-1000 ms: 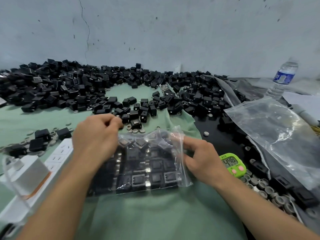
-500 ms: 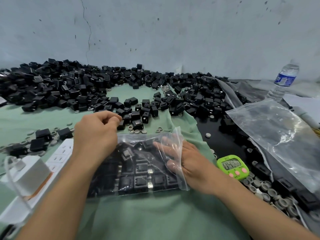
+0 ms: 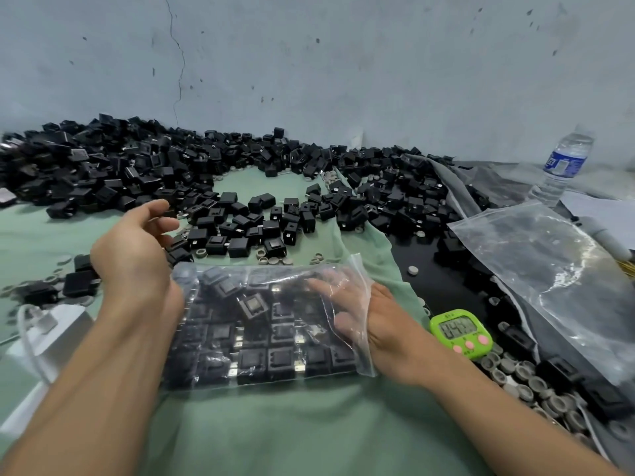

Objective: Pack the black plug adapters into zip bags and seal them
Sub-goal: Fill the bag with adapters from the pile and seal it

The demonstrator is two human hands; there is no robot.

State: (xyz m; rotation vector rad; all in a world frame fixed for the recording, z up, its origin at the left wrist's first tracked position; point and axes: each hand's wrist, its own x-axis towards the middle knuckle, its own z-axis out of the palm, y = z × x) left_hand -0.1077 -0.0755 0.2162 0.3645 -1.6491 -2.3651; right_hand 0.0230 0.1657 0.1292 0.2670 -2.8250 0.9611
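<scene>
Bare hands, bare forearms.
The left hand [image 3: 134,255] and the right hand [image 3: 381,324] are bare; behind each grip the wrist and forearm are bare too, right down to the bottom edge of view.

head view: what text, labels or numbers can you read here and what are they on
"144", then a blurred last digit: display of the green timer.
Small marks above that display: too blurred to read.
Blue label on the water bottle: print too small to read.
No other readable text.
</scene>
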